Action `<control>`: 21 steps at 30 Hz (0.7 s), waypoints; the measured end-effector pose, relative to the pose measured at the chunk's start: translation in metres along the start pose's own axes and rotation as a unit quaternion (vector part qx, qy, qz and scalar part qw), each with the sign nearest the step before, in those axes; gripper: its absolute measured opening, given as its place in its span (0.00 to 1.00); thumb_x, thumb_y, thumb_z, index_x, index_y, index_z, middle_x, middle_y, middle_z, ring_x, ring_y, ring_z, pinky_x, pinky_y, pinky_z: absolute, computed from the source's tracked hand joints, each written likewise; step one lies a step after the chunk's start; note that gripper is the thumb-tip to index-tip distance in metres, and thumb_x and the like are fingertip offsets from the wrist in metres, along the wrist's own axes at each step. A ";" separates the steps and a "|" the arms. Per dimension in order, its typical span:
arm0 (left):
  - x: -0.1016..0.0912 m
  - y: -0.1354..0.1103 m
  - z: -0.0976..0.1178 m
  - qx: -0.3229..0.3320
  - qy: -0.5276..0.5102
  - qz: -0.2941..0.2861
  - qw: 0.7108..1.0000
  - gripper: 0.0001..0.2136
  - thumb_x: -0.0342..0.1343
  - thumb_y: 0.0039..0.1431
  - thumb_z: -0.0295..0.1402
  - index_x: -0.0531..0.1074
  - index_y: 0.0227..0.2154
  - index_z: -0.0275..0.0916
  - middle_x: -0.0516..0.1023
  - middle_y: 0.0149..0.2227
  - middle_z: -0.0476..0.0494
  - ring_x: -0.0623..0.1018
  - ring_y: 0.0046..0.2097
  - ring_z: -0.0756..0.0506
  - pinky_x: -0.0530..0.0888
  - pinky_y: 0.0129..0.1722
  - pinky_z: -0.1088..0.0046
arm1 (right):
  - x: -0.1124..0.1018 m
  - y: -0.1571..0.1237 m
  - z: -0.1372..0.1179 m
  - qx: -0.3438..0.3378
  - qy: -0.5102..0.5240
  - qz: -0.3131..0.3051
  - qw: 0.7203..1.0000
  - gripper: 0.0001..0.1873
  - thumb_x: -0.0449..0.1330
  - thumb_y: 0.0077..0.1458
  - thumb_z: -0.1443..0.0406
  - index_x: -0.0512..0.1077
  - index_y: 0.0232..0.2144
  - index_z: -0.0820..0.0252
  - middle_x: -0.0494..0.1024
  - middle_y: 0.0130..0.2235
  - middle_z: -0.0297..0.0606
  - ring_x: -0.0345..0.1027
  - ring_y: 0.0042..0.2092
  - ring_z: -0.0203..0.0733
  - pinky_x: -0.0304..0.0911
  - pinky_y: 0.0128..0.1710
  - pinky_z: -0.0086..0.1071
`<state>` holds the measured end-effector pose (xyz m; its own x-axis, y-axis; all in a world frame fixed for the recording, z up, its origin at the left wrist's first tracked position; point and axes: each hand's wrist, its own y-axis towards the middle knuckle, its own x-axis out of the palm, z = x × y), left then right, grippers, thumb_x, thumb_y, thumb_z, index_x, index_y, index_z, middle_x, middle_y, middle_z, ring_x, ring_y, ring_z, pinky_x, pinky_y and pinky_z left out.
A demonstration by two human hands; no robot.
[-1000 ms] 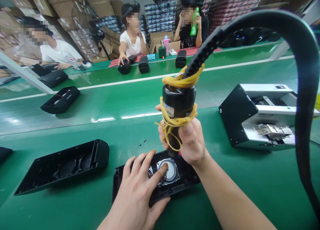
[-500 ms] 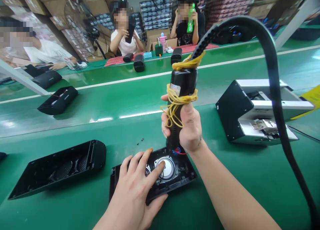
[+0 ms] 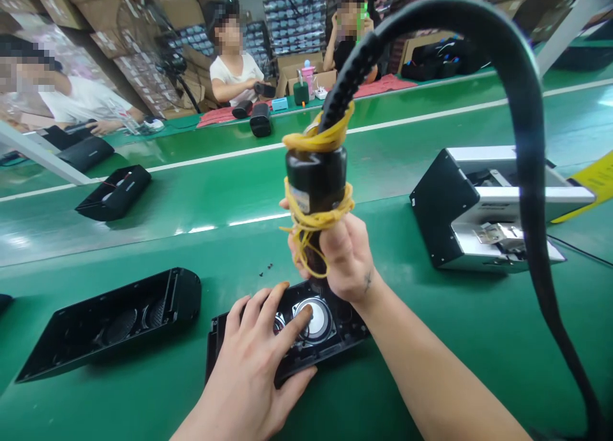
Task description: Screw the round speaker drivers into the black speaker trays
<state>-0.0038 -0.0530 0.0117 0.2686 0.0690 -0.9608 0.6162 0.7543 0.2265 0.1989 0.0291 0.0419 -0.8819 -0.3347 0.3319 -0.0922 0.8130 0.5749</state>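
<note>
Pressing flat, fingers spread: left hand [image 3: 253,371] on open speaker housing [image 3: 347,331], index tip on its round driver [image 3: 320,324]. Right hand [image 3: 347,259] wrapped tight around upright electric screwdriver [image 3: 316,182], bit apparently over the housing's far edge. Beyond: empty shell [image 3: 110,323] left, screw feeder [image 3: 479,205] right, green belt [image 3: 191,192].

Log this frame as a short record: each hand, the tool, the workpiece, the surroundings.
Right hand: closed around electric screwdriver, held upright, pointing down at the speaker housing
Left hand: open, fingers spread on the housing, index fingertip on the round speaker driver
Tool: black, wound with yellow rubber bands, thick black cable arching right
Nearby: second open housing left; screw feeder right; loose screws behind
Surface: green bench mat
</note>
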 end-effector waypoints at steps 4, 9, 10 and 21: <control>-0.001 -0.001 0.000 0.007 -0.001 0.008 1.000 0.26 0.63 0.65 0.46 0.72 0.65 0.57 0.69 0.68 0.37 0.69 0.67 0.28 0.67 0.63 0.36 | -0.001 -0.005 0.002 0.011 -0.062 -0.051 0.997 0.28 0.61 0.70 0.40 0.74 0.50 0.58 0.74 0.34 0.37 0.68 0.30 0.43 0.68 0.28 0.35; 0.001 -0.001 -0.001 0.013 -0.002 0.009 1.000 0.26 0.63 0.66 0.45 0.71 0.65 0.57 0.66 0.69 0.36 0.67 0.69 0.28 0.65 0.65 0.37 | -0.004 -0.007 0.007 0.000 -0.062 -0.065 0.996 0.27 0.61 0.70 0.41 0.75 0.51 0.58 0.74 0.33 0.37 0.66 0.27 0.42 0.69 0.27 0.34; 0.001 0.000 -0.001 0.014 -0.003 0.009 1.000 0.26 0.63 0.66 0.45 0.70 0.65 0.56 0.65 0.70 0.36 0.67 0.69 0.28 0.65 0.65 0.37 | -0.004 -0.008 0.009 -0.003 -0.060 -0.066 0.996 0.27 0.61 0.71 0.41 0.75 0.52 0.58 0.74 0.33 0.37 0.66 0.27 0.42 0.69 0.27 0.34; -0.001 0.001 0.003 -0.001 -0.012 -0.001 1.000 0.28 0.64 0.64 0.49 0.72 0.65 0.56 0.66 0.69 0.34 0.69 0.66 0.26 0.69 0.62 0.32 | -0.002 -0.015 0.004 -0.005 -0.034 -0.047 0.998 0.24 0.64 0.69 0.44 0.79 0.49 0.57 0.75 0.34 0.40 0.66 0.28 0.42 0.66 0.24 0.32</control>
<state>-0.0012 -0.0540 0.0130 0.2846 0.0513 -0.9573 0.6161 0.7552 0.2236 0.2001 0.0193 0.0289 -0.8995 -0.3749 0.2245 -0.1710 0.7749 0.6085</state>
